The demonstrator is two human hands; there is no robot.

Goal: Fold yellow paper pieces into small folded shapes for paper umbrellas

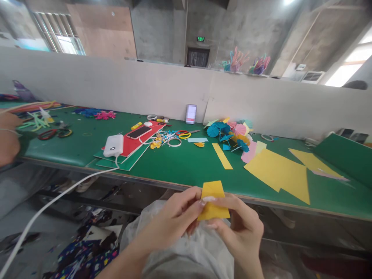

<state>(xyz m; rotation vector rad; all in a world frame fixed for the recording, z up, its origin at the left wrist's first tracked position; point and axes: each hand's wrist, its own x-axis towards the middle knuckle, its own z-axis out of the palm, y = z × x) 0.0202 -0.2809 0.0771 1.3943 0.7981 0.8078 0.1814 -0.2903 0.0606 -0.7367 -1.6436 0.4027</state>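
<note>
Between my hands, over my lap at the table's front edge, is a small piece of yellow paper. My left hand pinches its left side between thumb and fingers. My right hand grips it from the right, with a finger laid across the front and the thumb at the lower edge. Whether the paper is folded in layers I cannot tell. Beyond it on the green table lie a yellow paper strip and large yellow sheets to the right.
Paper umbrellas in several colours are heaped at the back. Yellow-handled scissors, a tape ring, a phone and a white power bank with a trailing cable lie further left. Another person's arm is at far left.
</note>
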